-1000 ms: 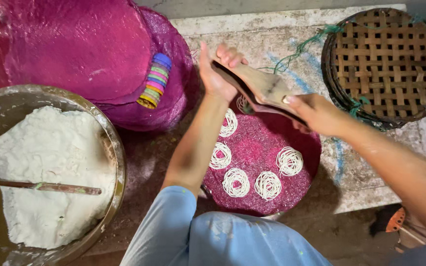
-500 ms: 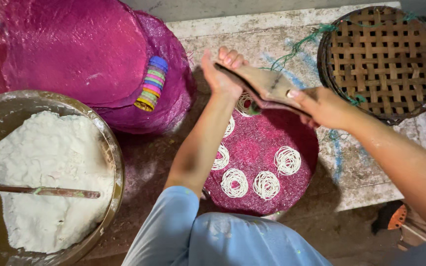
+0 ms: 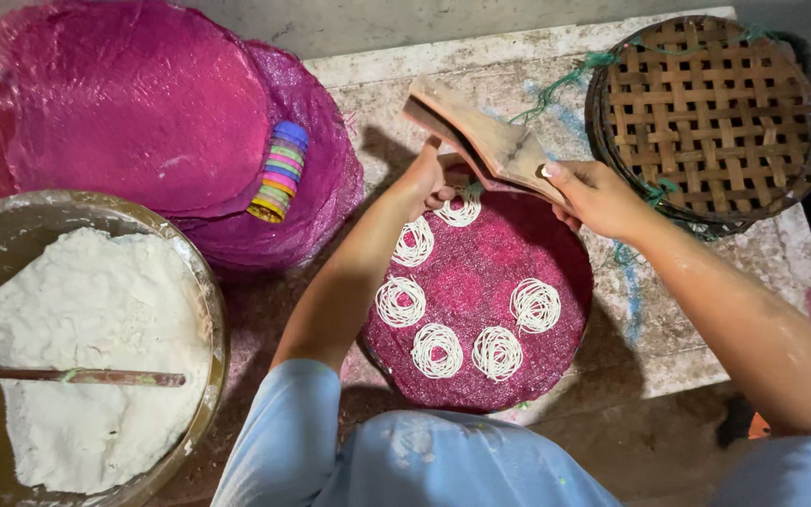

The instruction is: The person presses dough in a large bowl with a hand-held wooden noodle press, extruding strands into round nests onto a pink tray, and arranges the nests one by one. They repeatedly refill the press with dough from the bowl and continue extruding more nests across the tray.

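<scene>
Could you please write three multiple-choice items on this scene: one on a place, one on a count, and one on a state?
1. Where is the woven bamboo tray?
A. right of the wooden press
B. inside the dough bowl
C. under the pink mat

2. How many whole noodle coils lie clear of the hands on the pink mat?
A. two
B. five
C. nine

3. How is the wooden press held?
A. lying flat on the table
B. tilted above the mat
C. stuck in the dough

Answers: 1 A, it sits far right; 2 B, a sixth is part hidden; 3 B, the right hand grips it.
</scene>
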Demonstrator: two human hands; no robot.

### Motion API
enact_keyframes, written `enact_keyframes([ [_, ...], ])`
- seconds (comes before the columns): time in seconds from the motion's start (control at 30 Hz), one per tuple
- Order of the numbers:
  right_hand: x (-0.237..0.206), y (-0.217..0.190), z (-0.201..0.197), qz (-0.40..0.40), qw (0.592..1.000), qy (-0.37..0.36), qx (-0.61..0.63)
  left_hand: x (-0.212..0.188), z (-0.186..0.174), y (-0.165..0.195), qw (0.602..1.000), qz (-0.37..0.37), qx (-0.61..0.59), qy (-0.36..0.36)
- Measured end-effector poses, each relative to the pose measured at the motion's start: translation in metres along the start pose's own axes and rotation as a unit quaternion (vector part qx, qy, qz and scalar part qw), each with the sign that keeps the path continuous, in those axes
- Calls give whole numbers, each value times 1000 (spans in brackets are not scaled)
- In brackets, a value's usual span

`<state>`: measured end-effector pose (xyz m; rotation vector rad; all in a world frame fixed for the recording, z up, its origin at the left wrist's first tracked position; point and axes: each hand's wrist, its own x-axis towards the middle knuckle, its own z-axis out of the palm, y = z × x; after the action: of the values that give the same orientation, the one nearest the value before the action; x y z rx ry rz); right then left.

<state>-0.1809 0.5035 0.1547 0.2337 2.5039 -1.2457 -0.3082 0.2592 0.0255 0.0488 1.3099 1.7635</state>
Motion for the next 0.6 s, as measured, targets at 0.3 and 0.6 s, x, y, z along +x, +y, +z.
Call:
enact_keyframes([
  [0.3, -11, 25, -6, -26, 998, 44, 47, -17, -9, -21, 903, 316, 276, 96],
  [0.6, -58, 24, -30, 99, 990, -83, 51, -5, 94, 30, 807, 260, -515, -131],
])
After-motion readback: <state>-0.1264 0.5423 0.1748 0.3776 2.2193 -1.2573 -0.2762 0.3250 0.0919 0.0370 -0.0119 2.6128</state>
